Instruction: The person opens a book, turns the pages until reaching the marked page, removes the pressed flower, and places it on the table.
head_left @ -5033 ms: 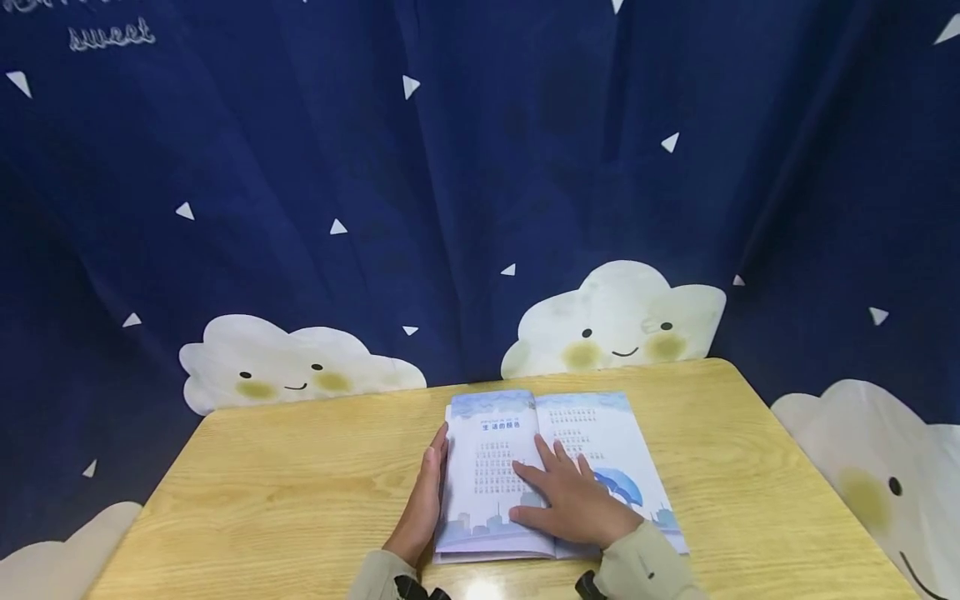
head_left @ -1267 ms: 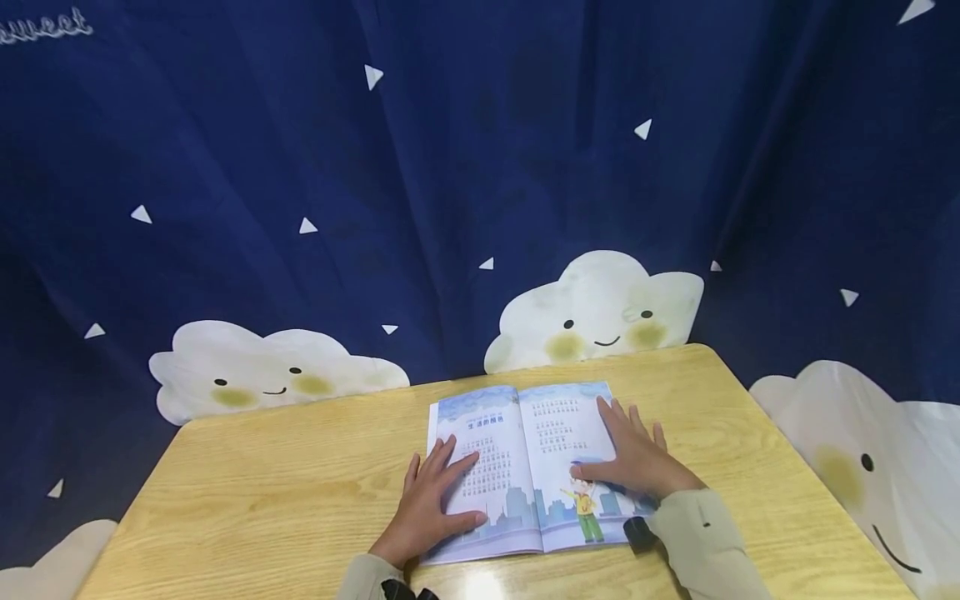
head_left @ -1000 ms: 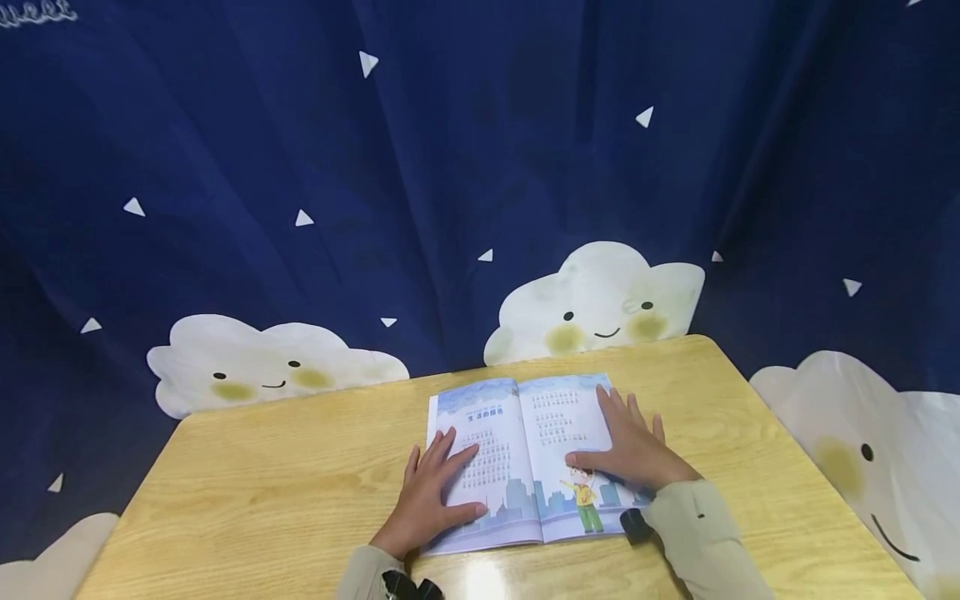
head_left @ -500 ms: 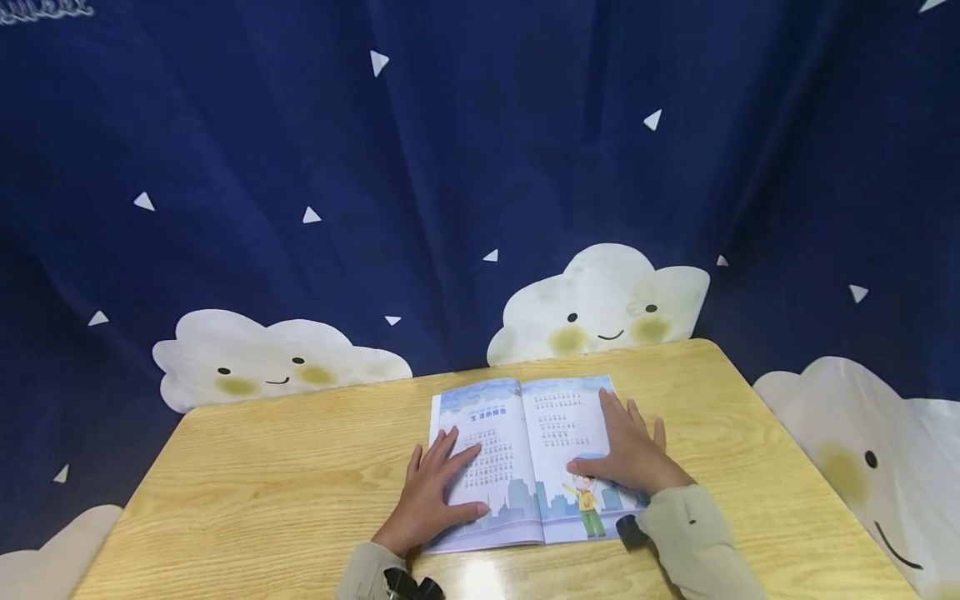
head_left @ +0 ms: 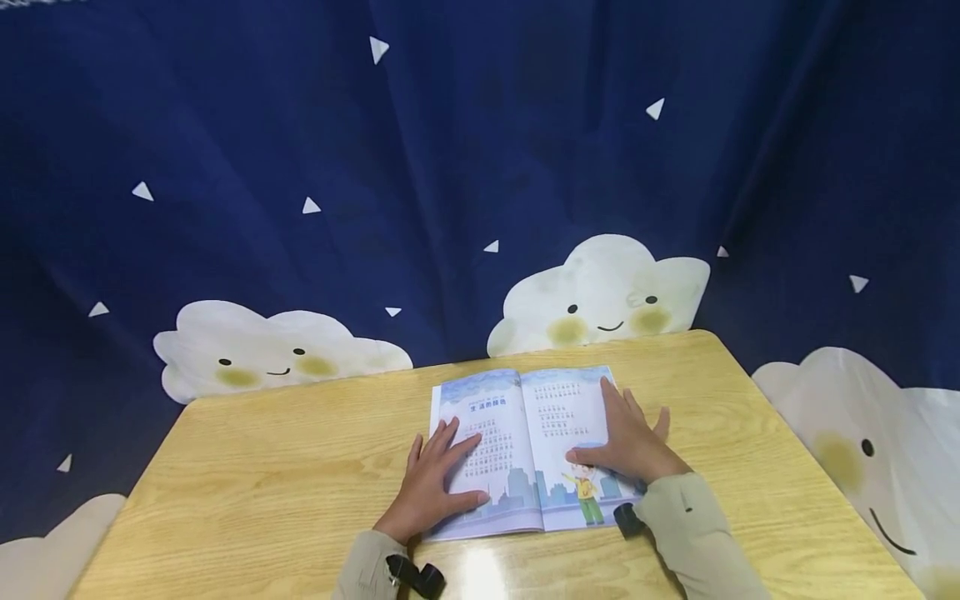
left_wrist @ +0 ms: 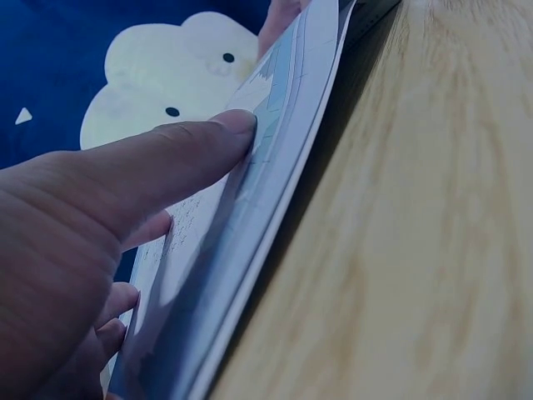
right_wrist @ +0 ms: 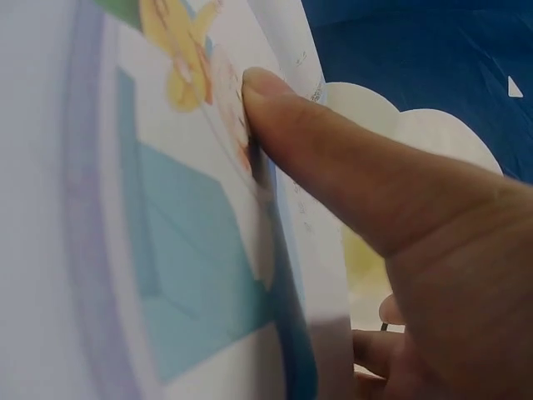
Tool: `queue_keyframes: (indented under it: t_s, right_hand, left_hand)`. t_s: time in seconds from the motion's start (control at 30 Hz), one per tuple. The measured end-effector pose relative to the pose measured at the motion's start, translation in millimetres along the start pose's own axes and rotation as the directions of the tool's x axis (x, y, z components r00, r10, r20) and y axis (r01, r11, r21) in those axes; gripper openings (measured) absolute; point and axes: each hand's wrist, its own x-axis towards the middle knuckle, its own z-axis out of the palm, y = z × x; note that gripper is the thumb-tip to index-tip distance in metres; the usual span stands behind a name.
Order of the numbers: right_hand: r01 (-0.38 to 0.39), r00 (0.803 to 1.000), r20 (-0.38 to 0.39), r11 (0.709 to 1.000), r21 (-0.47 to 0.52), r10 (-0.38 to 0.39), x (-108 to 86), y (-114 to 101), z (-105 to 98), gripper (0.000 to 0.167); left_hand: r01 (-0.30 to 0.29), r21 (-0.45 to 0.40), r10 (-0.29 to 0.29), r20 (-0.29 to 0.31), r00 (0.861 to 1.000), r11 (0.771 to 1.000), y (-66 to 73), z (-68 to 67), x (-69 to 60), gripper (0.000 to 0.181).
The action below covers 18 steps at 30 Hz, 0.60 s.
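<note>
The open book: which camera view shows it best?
The head view shows both pages of the open book, partly covered. The left wrist view shows mainly the left page, steeply slanted; the right wrist view, mainly the right page, close up.

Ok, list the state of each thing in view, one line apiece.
Book: open, face up on the table
Left hand: spread, touching the left page
Right hand: spread, thumb on the right page
Table: standing against the curtain
Curtain: hanging, lightly folded
Black wrist devices: worn; on or off, can't tell
</note>
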Motion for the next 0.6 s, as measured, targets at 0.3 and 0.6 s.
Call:
queue_keyframes:
  t_s: [0.3,0.6]
  right_hand:
    - [0.000,1.000,0.018,1.000,0.021,0.000,-3.2,3.4,1.1,0.136]
    - [0.036,0.999,0.012,0.993,0.109,-0.038,0.6,5.5,-7.4,0.121]
  left_hand:
    - [0.009,0.002,-0.009,0.015,1.000,1.000,-1.4,4.6,-2.3,0.081]
    - [-0.013,-0.006,0.013,-0.013,1.000,1.000,-1.7,1.9,1.0,0.079]
